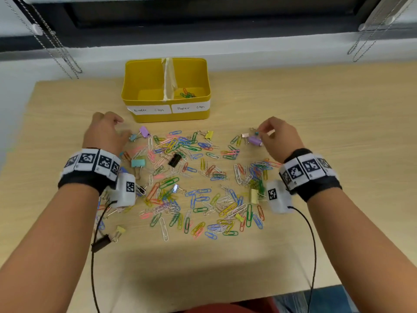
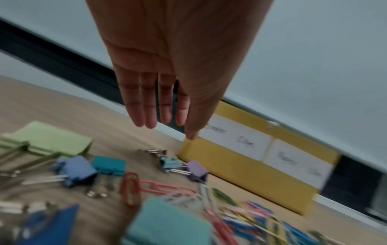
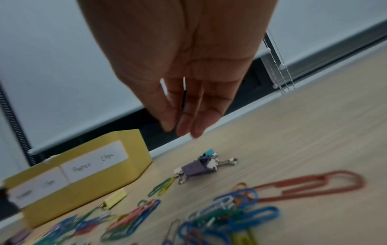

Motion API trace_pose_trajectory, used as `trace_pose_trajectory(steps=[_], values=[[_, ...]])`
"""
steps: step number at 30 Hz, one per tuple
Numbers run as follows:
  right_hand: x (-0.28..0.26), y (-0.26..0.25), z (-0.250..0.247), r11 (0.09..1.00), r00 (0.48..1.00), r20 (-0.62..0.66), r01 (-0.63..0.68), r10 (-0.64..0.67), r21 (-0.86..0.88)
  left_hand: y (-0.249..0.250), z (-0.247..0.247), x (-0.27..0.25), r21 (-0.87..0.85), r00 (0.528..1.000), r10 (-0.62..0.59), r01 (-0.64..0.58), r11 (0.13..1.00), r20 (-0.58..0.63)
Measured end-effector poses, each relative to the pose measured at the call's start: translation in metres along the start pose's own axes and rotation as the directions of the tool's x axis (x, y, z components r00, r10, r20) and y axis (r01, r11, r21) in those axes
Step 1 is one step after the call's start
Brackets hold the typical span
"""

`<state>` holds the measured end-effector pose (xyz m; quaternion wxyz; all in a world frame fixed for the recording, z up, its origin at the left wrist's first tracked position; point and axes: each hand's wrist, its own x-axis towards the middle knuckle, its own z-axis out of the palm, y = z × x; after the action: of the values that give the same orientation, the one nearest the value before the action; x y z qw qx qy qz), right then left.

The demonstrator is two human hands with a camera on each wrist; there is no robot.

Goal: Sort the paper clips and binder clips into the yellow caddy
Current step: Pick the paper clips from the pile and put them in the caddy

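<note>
My right hand (image 3: 184,92) pinches something thin and dark (unidentifiable); my left hand (image 2: 167,79), fingers straight, hovers at nine o'clock. Misjudging it risks the yellow caddy's (image 1: 135,91) wrong compartment.

Even, soft light is seen; wrist views are motion-blurred toward 6 o'clock, and head-view edges are bowed.

place: office-like desk by a window | evidence: light wood-grain tabletop (image 1: 316,109); roller-blind bead chains (image 1: 56,48) upper left and right of frame; dark window frame (image 1: 203,14) along top; stationery clips
</note>
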<state>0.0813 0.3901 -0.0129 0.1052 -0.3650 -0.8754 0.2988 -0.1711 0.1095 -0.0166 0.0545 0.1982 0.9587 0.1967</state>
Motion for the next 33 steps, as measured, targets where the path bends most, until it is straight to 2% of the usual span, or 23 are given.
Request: trace_pose_trajectory(steps=[2, 4, 6, 7, 9, 11, 12, 14, 16, 19, 23, 24, 26, 29, 31, 33], values=[[-0.025, -0.003, -0.006, 0.995, 0.981, 0.171, 0.098, -0.096, -0.003, 0.014, 0.004, -0.016, 0.031, 0.994, 0.107, -0.107, 0.994, 0.006], [-0.047, -0.003, -0.008, 0.991, 0.890, 0.445, 0.127, -0.096, -0.040, 0.037, 0.012, -0.042, -0.008, 0.965, 0.256, -0.256, 0.967, 0.064], [-0.062, 0.001, -0.004, 0.980, 0.795, 0.603, 0.167, -0.069, -0.109, 0.064, 0.023, -0.076, -0.097, 0.886, 0.430, -0.419, 0.903, 0.174], [-0.067, 0.004, -0.001, 0.978, 0.780, 0.621, 0.178, -0.074, -0.107, 0.076, 0.028, -0.094, -0.156, 0.829, 0.508, -0.483, 0.861, 0.235], [-0.074, 0.010, 0.001, 0.984, 0.794, 0.598, 0.175, -0.114, -0.045, 0.101, 0.039, -0.128, -0.244, 0.693, 0.627, -0.579, 0.778, 0.356], [-0.080, 0.014, 0.002, 0.979, 0.804, 0.572, 0.203, -0.160, -0.012, 0.120, 0.051, -0.157, -0.253, 0.577, 0.689, -0.656, 0.711, 0.438], [-0.082, 0.015, 0.003, 0.972, 0.803, 0.565, 0.235, -0.190, -0.007, 0.127, 0.056, -0.169, -0.237, 0.539, 0.698, -0.685, 0.689, 0.472], [-0.084, 0.015, 0.005, 0.954, 0.792, 0.558, 0.300, -0.246, -0.004, 0.134, 0.066, -0.184, -0.183, 0.496, 0.695, -0.730, 0.658, 0.520], [-0.083, 0.016, 0.008, 0.936, 0.784, 0.556, 0.350, -0.275, -0.030, 0.134, 0.072, -0.189, -0.138, 0.492, 0.681, -0.748, 0.650, 0.542], [-0.087, 0.016, 0.013, 0.907, 0.801, 0.525, 0.403, -0.286, -0.120, 0.130, 0.074, -0.187, -0.161, 0.496, 0.693, -0.741, 0.652, 0.524], [-0.094, 0.009, 0.013, 0.859, 0.813, 0.489, 0.465, -0.317, -0.216, 0.125, 0.076, -0.185, -0.146, 0.463, 0.714, -0.778, 0.611, 0.525], [-0.093, 0.008, 0.011, 0.882, 0.823, 0.466, 0.441, -0.325, -0.164, 0.124, 0.077, -0.185, -0.146, 0.446, 0.744, -0.802, 0.579, 0.497], [-0.090, 0.004, 0.005, 0.946, 0.874, 0.370, 0.320, -0.314, 0.047, 0.120, 0.078, -0.185, -0.140, 0.431, 0.782, -0.831, 0.538, 0.450], [-0.073, 0.003, -0.010, 0.965, 0.960, 0.229, 0.103, -0.160, 0.241, 0.117, 0.079, -0.187, -0.188, 0.439, 0.800, -0.818, 0.544, 0.408], [-0.053, 0.009, -0.020, 0.975, 0.986, 0.155, 0.031, -0.067, 0.219, 0.117, 0.076, -0.188, -0.253, 0.473, 0.780, -0.763, 0.596, 0.410], [-0.030, 0.019, -0.026, 0.995, 0.994, 0.102, -0.046, 0.037, 0.092, 0.116, 0.072, -0.186, -0.366, 0.537, 0.726, -0.632, 0.683, 0.430]])
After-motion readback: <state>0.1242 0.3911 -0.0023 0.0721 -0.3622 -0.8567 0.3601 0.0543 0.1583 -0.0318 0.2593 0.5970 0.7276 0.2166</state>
